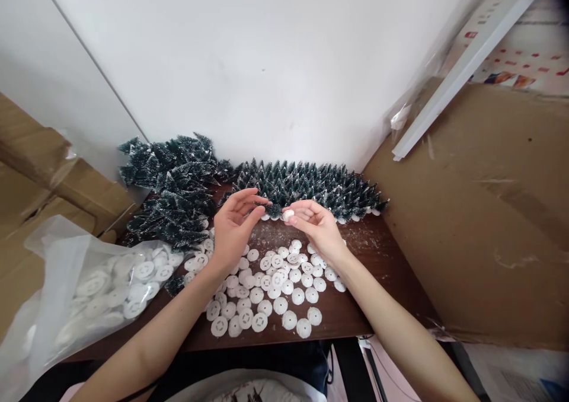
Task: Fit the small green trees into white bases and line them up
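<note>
My right hand (315,224) pinches a white round base (288,214) between thumb and fingers, just in front of a dense row of miniature frosted pine trees (306,182). To its left, my left hand (240,224) is raised with curled fingers and the thumb apart from them. Dark green bristles show between the two hands; I cannot tell whether they belong to a tree on the held base or to the row behind. Below my hands, many loose white discs (265,282) lie scattered on the brown table (368,254), some showing a small centre hole, others a slotted face.
More frosted trees (171,194) lie piled at the left. A clear plastic bag (104,289) of white discs sits at the left front. Cardboard boxes (480,212) flank the table, and a white wall (249,64) rises behind. A pale strip (466,70) slants at upper right.
</note>
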